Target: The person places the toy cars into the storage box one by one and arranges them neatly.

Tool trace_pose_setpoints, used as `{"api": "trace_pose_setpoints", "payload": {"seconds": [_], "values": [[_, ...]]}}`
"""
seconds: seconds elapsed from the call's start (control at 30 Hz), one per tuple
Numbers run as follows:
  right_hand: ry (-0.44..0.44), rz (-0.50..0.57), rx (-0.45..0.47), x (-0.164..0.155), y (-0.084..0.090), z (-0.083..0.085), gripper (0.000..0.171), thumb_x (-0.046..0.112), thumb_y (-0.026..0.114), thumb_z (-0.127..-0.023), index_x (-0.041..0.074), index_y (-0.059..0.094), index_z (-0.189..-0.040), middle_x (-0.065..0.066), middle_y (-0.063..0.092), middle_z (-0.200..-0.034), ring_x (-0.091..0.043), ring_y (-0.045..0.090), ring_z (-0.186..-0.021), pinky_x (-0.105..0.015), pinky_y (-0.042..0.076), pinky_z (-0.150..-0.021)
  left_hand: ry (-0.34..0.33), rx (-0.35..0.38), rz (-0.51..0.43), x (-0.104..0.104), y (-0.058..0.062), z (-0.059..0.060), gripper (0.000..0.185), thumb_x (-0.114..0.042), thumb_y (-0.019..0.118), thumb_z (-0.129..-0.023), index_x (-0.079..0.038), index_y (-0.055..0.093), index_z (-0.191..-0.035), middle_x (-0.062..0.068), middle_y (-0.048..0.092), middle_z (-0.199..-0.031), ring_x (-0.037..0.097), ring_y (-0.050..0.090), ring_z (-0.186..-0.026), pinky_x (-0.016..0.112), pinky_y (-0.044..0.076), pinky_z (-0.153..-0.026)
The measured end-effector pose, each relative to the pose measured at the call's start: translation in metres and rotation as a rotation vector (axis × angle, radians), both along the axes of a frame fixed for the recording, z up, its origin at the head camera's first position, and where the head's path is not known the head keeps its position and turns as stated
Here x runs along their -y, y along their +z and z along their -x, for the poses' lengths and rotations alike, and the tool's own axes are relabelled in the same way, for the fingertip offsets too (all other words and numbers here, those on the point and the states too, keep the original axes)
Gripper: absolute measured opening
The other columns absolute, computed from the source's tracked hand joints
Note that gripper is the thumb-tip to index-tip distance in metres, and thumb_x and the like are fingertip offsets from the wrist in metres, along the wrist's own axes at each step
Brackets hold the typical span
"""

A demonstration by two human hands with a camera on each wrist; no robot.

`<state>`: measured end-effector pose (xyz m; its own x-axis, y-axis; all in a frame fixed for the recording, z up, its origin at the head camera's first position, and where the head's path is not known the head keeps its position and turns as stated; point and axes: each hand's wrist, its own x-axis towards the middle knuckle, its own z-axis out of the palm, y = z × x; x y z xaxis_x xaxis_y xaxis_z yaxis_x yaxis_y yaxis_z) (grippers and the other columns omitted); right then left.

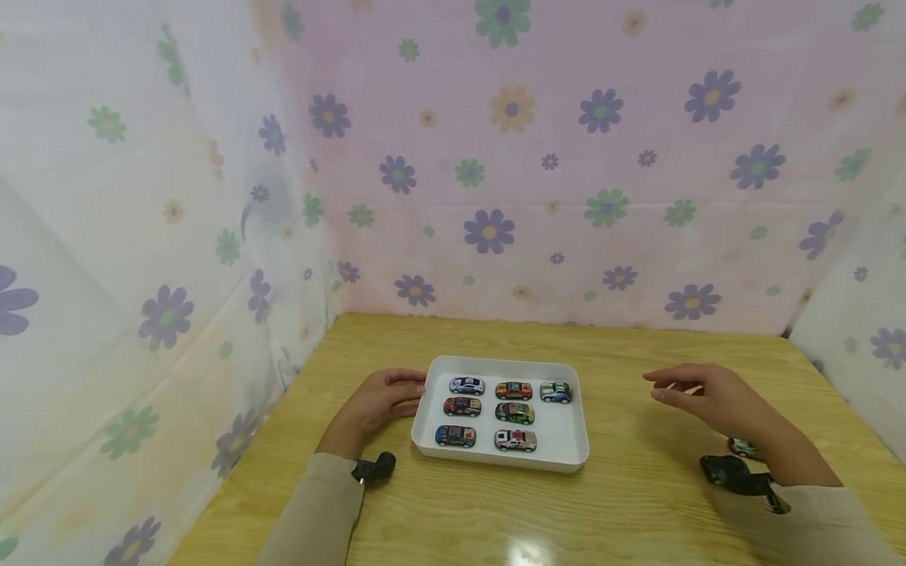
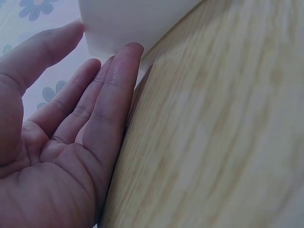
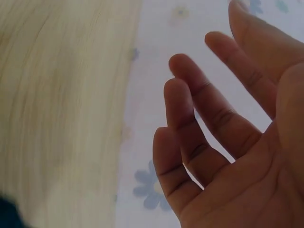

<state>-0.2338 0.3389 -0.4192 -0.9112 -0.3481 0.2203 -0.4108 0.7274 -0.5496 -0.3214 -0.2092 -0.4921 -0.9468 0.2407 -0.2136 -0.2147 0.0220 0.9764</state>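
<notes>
My left hand (image 1: 382, 402) rests on the desk (image 1: 637, 503), its straight fingers (image 2: 114, 90) touching the tray's (image 1: 573, 456) left wall, the grip loose and holding nothing. The tray lies just right of it, long axis running away from me, seven cars (image 1: 462, 406) inside pointing sideways. My right hand (image 1: 715, 401) hovers well right of the tray, grip wide, empty; another car (image 1: 743, 448) sits beneath its wrist.

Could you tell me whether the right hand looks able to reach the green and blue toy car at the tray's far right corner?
Probably yes: the right hand hovers open beside the tray, nothing lies between it and the car.
</notes>
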Motion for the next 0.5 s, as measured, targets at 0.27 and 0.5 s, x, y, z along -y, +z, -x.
{"api": "trace_pose_setpoints", "payload": {"seconds": [0.27,0.5], "values": [[-0.054,0.072,-0.001,-0.05,-0.011,-0.017,0.028,0.021,0.069,-0.101,0.021,0.073,-0.129,0.021,0.07,-0.122,0.002,0.064,-0.097,-0.026,0.058,-0.07,-0.002,0.01,0.001,0.0,0.0,0.0,0.043,-0.01,0.077,-0.094,-0.002,0.064,-0.134,0.017,0.066,-0.134,0.024,0.071,-0.111,0.039,0.063,-0.091],[-0.184,0.042,0.016,-0.091,-0.027,-0.028,0.032,0.026,0.071,-0.1,0.014,0.074,-0.129,0.042,0.048,-0.122,0.024,0.042,-0.106,-0.024,0.055,-0.069,-0.001,0.014,0.006,0.001,0.002,-0.001,0.044,-0.012,0.077,-0.094,-0.003,0.064,-0.135,0.017,0.066,-0.135,0.024,0.071,-0.112,0.039,0.063,-0.091]]}}
